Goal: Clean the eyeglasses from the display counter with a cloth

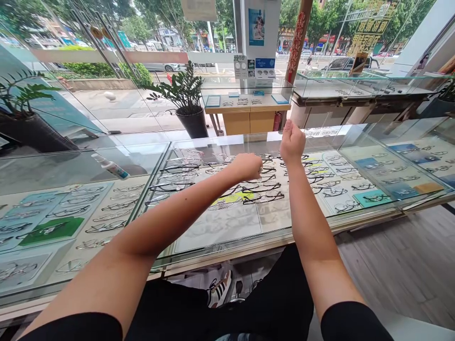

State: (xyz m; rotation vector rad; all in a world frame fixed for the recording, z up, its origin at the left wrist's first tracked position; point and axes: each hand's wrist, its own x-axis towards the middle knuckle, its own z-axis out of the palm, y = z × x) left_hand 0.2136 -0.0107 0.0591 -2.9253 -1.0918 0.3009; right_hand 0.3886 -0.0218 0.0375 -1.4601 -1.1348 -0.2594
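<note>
My left hand [248, 166] is closed over the middle of a glass display case [227, 239], knuckles turned away from me. A small pale spot shows by its fingers, too small to name. Farther right, my right hand [293, 142] is raised in a fist, thumb uppermost. What either hand holds, if anything, is hidden. Beneath the glass, rows of eyeglasses [263, 197] lie around and below both hands. The two hands are apart from each other.
A white spray bottle [111, 166] is on the glass to the left. More eyeglasses [67, 211] fill the left section of the case. Beyond it stand a potted plant [192, 118] and a small wooden display counter [249, 121]. My shoe [219, 290] shows below the case edge.
</note>
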